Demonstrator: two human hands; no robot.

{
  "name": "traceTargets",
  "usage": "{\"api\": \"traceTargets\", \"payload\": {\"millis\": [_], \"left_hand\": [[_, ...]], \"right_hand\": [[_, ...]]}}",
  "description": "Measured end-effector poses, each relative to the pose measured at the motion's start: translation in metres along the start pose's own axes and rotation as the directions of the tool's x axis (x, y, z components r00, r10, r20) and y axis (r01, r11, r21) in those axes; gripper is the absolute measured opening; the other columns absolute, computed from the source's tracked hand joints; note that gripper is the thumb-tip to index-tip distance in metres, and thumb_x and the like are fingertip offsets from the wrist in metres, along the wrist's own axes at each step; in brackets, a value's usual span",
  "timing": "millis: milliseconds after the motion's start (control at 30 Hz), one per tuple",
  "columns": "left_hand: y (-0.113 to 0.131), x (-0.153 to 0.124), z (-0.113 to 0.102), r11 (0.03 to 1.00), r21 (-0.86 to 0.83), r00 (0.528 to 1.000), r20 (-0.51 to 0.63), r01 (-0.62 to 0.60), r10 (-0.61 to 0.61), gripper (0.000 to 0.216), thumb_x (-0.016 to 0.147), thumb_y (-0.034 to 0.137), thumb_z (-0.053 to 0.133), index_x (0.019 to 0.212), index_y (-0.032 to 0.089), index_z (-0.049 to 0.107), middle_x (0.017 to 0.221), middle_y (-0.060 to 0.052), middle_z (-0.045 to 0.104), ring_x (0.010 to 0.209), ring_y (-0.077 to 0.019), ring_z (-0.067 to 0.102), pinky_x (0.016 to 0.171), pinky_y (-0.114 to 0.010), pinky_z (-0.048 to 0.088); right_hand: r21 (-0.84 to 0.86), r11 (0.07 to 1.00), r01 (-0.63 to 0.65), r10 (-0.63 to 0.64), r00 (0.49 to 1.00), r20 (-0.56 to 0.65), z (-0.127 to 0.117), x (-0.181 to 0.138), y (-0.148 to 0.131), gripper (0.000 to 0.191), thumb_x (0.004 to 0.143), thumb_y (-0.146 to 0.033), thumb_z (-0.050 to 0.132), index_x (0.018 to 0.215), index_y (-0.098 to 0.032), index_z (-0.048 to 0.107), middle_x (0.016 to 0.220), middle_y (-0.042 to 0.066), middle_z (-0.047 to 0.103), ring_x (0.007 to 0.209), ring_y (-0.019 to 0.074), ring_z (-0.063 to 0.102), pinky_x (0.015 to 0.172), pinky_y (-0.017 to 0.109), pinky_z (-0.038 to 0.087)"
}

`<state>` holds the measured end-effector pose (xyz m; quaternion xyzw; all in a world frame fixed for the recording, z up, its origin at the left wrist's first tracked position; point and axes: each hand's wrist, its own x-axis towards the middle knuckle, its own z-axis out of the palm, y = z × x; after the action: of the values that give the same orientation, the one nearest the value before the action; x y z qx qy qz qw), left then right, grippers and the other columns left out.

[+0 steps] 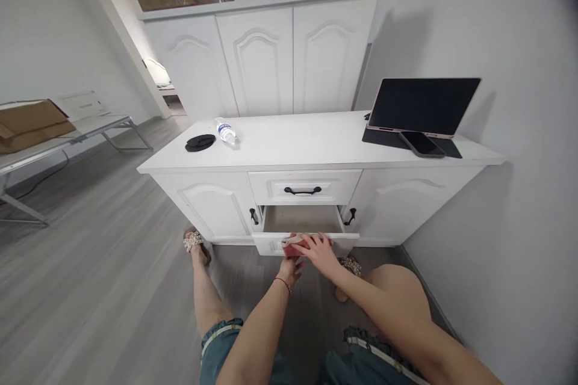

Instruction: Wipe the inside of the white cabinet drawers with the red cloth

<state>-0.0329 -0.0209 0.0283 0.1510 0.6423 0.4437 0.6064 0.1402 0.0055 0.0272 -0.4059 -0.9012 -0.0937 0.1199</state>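
Note:
A low white cabinet [316,159] stands against the wall, and its lower drawer [271,243] is pulled out. My right hand [318,251] lies over the drawer's front edge, pressing a small red-pink cloth [294,245] onto it. My left hand [289,269] sits just below the drawer front, under the cloth, fingers curled; I cannot see what it grips. The upper drawer [303,186], with a black handle, is closed. The inside of the open drawer looks bare.
On the cabinet top lie a water bottle [225,130], a black round lid [200,142], an upright tablet [422,105] and a phone [422,144]. A tall white cupboard [262,57] stands behind. A folding table with cardboard [31,126] is at left. My knees and sandalled feet flank the drawer.

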Motion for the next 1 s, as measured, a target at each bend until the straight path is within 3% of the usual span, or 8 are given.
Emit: {"api": "traceTargets", "payload": {"millis": [100,233,333,467,567,767,900,1000], "left_hand": [[-0.031,0.010,0.031,0.991,-0.008,0.991,0.045,0.130,-0.129,0.010,0.085,0.033,0.061,0.090,0.025,0.057,0.110,-0.003,0.069,0.087,-0.0177,0.064,0.085,-0.042,0.045],[-0.036,0.024,0.028,0.986,-0.034,0.985,0.049,0.166,-0.164,0.011,0.088,0.036,0.060,0.092,0.026,0.055,0.118,-0.002,0.065,0.085,-0.0127,0.064,0.089,-0.041,0.045],[-0.034,0.025,0.024,0.983,-0.046,0.983,0.050,0.178,-0.176,0.011,0.089,0.034,0.060,0.093,0.026,0.054,0.119,-0.002,0.064,0.084,-0.0126,0.063,0.092,-0.043,0.043],[-0.035,0.022,0.025,0.981,-0.057,0.982,0.055,0.184,-0.181,0.011,0.088,0.033,0.062,0.092,0.027,0.054,0.115,-0.001,0.064,0.087,-0.0144,0.062,0.093,-0.042,0.043],[-0.036,0.020,0.025,0.981,-0.062,0.982,0.064,0.183,-0.179,0.009,0.088,0.031,0.062,0.091,0.027,0.055,0.114,-0.002,0.064,0.088,-0.0150,0.062,0.093,-0.041,0.042],[-0.037,0.022,0.023,0.980,-0.060,0.981,0.066,0.187,-0.183,0.007,0.093,0.032,0.055,0.095,0.025,0.054,0.123,-0.003,0.062,0.084,-0.0127,0.062,0.094,-0.042,0.042],[-0.038,0.021,0.023,0.981,-0.061,0.981,0.061,0.186,-0.182,0.011,0.092,0.034,0.058,0.098,0.026,0.054,0.122,-0.004,0.062,0.088,-0.0144,0.063,0.096,-0.044,0.041],[-0.038,0.021,0.023,0.981,-0.058,0.982,0.056,0.184,-0.180,0.018,0.086,0.034,0.065,0.098,0.027,0.054,0.121,-0.004,0.062,0.090,-0.0158,0.063,0.095,-0.044,0.041]], "right_hand": [[-0.039,0.997,-0.071,0.070,0.997,-0.033,0.002,-0.031,0.026,0.062,0.092,-0.016,0.055,0.145,-0.047,0.050,0.140,0.007,0.061,0.111,0.0301,0.053,0.103,0.053,0.036],[-0.079,0.975,-0.209,0.201,0.974,-0.103,0.002,-0.055,0.043,0.064,0.091,-0.013,0.054,0.145,-0.047,0.050,0.139,0.008,0.059,0.117,0.0298,0.051,0.105,0.052,0.036],[-0.055,0.917,-0.395,0.380,0.908,-0.175,0.007,-0.066,0.044,0.061,0.091,-0.013,0.051,0.144,-0.043,0.053,0.136,0.009,0.059,0.117,0.0286,0.051,0.103,0.049,0.039],[0.030,0.739,-0.673,0.657,0.711,-0.252,0.019,-0.078,0.042,0.050,0.092,-0.018,0.050,0.139,-0.031,0.058,0.133,0.015,0.056,0.117,0.0306,0.051,0.100,0.050,0.039],[0.108,0.605,-0.789,0.786,0.568,-0.244,0.024,-0.081,0.038,0.047,0.090,-0.027,0.054,0.136,-0.023,0.057,0.131,0.018,0.055,0.119,0.0330,0.049,0.102,0.052,0.036],[0.319,0.386,-0.865,0.922,0.358,-0.146,0.023,-0.070,0.020,0.050,0.086,-0.032,0.055,0.129,-0.008,0.050,0.132,0.030,0.051,0.122,0.0417,0.048,0.093,0.055,0.043],[0.543,0.137,-0.828,0.985,0.171,0.012,0.028,-0.058,0.011,0.057,0.082,-0.034,0.056,0.127,0.000,0.045,0.134,0.038,0.045,0.123,0.0468,0.050,0.097,0.058,0.044],[0.624,-0.009,-0.782,0.988,0.089,0.125,0.036,-0.051,0.010,0.065,0.079,-0.033,0.058,0.129,0.003,0.041,0.132,0.042,0.046,0.129,0.0493,0.047,0.102,0.057,0.043]]}}
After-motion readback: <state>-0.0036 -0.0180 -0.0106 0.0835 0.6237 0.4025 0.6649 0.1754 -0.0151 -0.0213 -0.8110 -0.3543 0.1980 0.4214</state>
